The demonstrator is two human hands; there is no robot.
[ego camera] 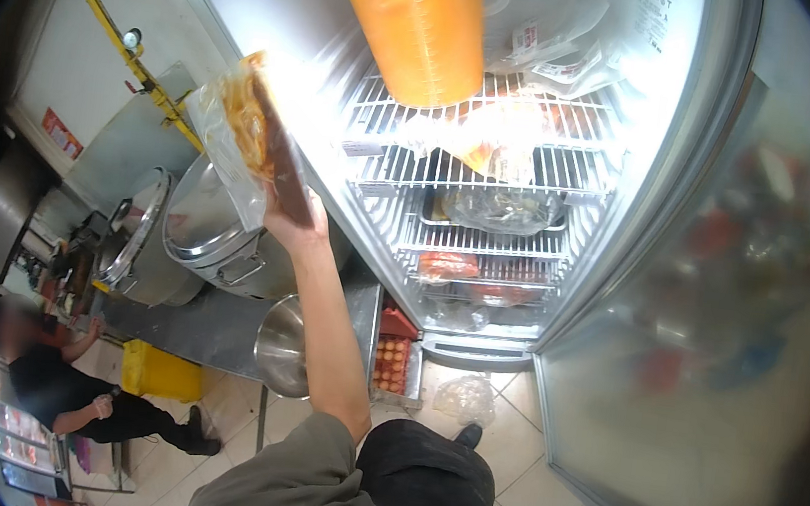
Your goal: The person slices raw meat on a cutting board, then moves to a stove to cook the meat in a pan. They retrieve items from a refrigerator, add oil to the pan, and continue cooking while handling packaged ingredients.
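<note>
My left hand [296, 224] is raised at arm's length beside the open upright fridge. It grips a clear plastic bag [227, 135] of orange-brown food, together with a flat brown slab or board [285, 153] standing on edge; I cannot tell whether the slab is inside the bag. My right hand is out of view. Before me, a translucent measuring jug [422, 34] full of orange liquid stands on an upper wire shelf [384, 104]. Behind it are clear plastic bags with labels [562, 53]. Wrapped food [493, 139] lies on the rack below.
The fridge door [665, 403] stands wide on the right. Left are large lidded metal pots [213, 224], a steel bowl [284, 344] on a counter [216, 333], and an egg tray [391, 364] below. A plastic bag [465, 398] lies on the floor. Another person [60, 386] stands by a yellow bin [159, 370].
</note>
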